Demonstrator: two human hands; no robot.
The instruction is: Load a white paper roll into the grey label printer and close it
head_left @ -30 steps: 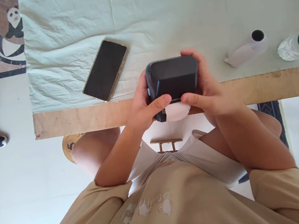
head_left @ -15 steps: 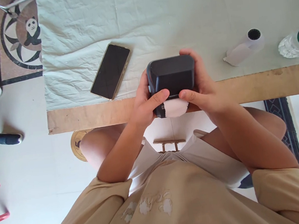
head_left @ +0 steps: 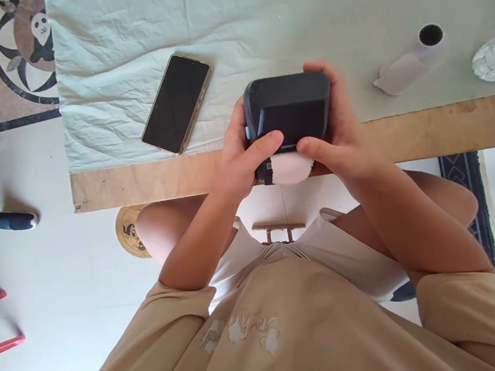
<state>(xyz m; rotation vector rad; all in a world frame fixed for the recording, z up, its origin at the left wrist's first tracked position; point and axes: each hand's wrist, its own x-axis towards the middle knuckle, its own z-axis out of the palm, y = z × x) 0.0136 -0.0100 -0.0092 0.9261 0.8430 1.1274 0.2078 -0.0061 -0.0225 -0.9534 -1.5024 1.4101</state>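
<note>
**Label printer gripped in both hands at the table edge**

Label printer (head_left: 288, 111), a dark, rounded box, is held between both hands above the near edge of the table (head_left: 151, 180). The left hand (head_left: 239, 163) is wrapped around its left end, with the thumb laid across the near face; the right hand (head_left: 339, 136) is wrapped around its right end, fingers curled over the far top corner and the thumb pressed on the near face. Both hands are closed firmly on the casing, and the thumb tips are kept slightly apart, either side of small white lettering. The long axis of the printer runs left to right, parallel to the table edge. Its broad dark face is turned up towards the camera, and a white paper roll (head_left: 288, 168) is seen bulging from its near, lower side, pointing towards the person.

A black smartphone (head_left: 177, 103) is laid screen-up, slanted, on the pale cloth (head_left: 128, 39) to the left, well apart from the printer. A spare paper roll (head_left: 413, 60) lies on the cloth to the right, and beyond it a clear bottle (head_left: 493, 60) is cut off by the frame edge.
</note>
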